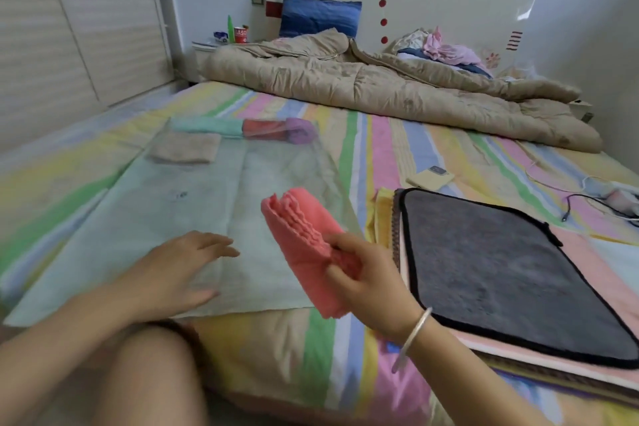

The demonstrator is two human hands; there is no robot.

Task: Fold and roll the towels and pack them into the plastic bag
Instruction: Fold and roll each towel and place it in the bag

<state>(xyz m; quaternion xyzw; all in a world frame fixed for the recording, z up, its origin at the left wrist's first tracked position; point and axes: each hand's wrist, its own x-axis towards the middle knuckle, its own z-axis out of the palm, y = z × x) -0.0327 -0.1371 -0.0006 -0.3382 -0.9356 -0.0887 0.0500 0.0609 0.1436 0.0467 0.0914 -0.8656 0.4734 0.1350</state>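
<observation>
Hands apart: right hand (366,277) grips a folded pink towel (301,235), lifted and tilted over the right edge of the plastic bag (276,166). Left hand (179,270) is spread flat, fingers relaxed, low at the bag's near end; contact unclear. Bag lies flat on the striped bedsheet (380,149), with a bare stretch up to the rolled towels (242,128) at its far end. Black-edged grey mat (501,270) just to the right. Tan quilt (380,86) is heaped at the head of the bed. Pink towel: coral, stacked layers, wavy edges.

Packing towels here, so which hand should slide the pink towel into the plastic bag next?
Probably the right hand: it grips the folded pink towel by the plastic bag. The left hand is open at the bag's near end, holding nothing.
</observation>
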